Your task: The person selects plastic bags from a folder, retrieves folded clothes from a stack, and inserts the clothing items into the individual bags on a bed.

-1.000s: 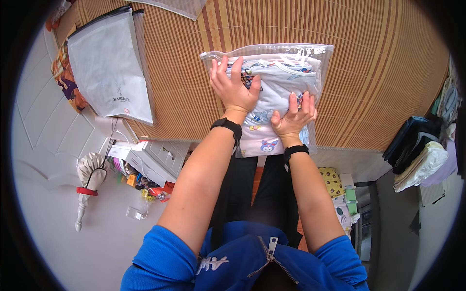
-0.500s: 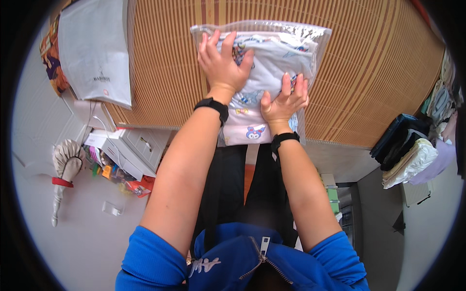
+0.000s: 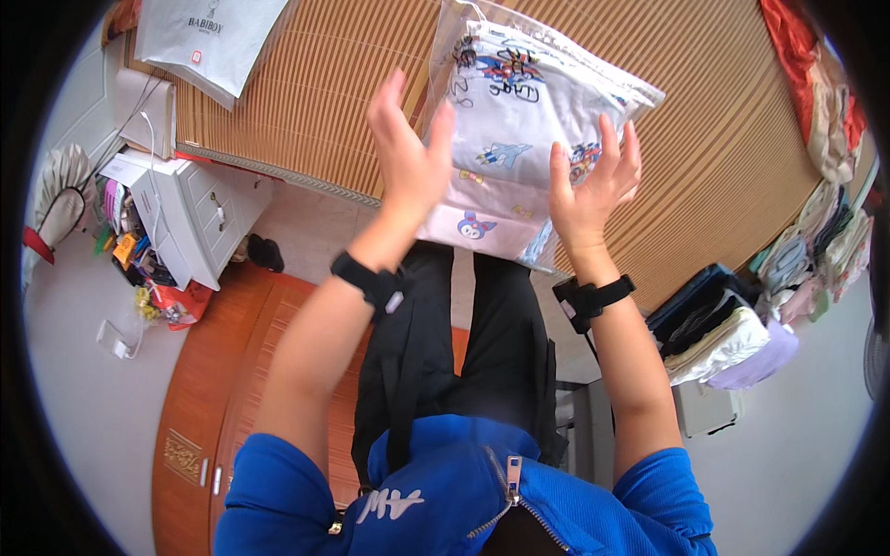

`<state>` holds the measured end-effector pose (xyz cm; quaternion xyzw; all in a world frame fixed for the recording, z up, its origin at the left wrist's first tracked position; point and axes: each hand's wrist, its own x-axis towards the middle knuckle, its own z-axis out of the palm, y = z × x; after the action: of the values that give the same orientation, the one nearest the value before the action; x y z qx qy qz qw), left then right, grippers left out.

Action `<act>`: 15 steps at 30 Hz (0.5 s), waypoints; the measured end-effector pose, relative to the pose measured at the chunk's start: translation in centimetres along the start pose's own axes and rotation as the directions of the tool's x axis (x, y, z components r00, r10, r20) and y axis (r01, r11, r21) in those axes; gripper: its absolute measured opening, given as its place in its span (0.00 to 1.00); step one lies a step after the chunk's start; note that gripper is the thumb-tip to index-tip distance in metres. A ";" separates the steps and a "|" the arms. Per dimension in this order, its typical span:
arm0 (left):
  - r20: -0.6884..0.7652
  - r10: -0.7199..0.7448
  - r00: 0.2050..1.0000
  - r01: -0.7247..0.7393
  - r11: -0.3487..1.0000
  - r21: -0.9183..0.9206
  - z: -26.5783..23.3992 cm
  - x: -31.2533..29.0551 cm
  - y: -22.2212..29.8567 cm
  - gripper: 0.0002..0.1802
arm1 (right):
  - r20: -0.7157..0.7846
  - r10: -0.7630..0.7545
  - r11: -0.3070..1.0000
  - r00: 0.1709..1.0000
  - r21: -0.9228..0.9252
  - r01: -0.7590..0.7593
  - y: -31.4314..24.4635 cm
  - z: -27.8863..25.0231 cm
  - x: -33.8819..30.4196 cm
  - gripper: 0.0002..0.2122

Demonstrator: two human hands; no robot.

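A clear plastic bag (image 3: 547, 42) lies on the slatted mat with folded clothing inside. Through the plastic I see white fabric (image 3: 547, 120) with small plane and cartoon prints, and folded pink fabric (image 3: 496, 222) at the near end. Dark handwriting marks the bag's far part. My left hand (image 3: 408, 153) is beside the bag's left edge, fingers stretched and thumb apart. At the right edge, my right hand (image 3: 589, 190) has its fingers spread over the bag's side; whether they touch it I cannot tell. Each wrist wears a black band.
The bamboo mat (image 3: 324, 102) covers the raised surface. A white package (image 3: 218, 46) lies at the far left. Below it stands a white drawer cabinet (image 3: 209, 208) with small items beside it. Folded textiles (image 3: 732, 343) and hanging clothes (image 3: 807, 250) are on the right.
My hands have gone from pressing flat on the bag to its two sides, farther apart. The bag appears farther away and turned slightly; the whole view has shifted and tilted.
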<state>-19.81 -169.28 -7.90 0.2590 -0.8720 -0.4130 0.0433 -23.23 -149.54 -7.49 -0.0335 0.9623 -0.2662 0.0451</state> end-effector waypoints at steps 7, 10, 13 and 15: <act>-0.085 -0.056 0.995 0.086 0.911 0.403 6.6 -2.0 1.6 0.36 | 0.078 -0.225 0.939 0.971 -0.246 0.238 -0.1 3.8 6.5 0.29; -0.149 -0.081 0.985 0.135 0.907 0.399 8.4 -1.3 0.8 0.35 | 0.095 -0.250 0.901 0.964 -0.341 0.267 0.3 5.5 6.3 0.29; -0.182 -0.034 0.983 0.100 0.924 0.369 9.0 -0.5 0.2 0.37 | 0.094 -0.259 0.911 0.961 -0.307 0.275 0.3 6.0 7.1 0.29; -0.187 -0.018 0.982 0.089 0.921 0.379 8.9 -0.7 0.2 0.37 | 0.135 -0.243 0.908 0.961 -0.317 0.274 0.5 6.1 6.8 0.29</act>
<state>-21.86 -162.66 -13.51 0.3225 -0.9212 -0.2094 0.0584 -29.37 -152.79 -13.43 -0.1799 0.9773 -0.1017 0.0475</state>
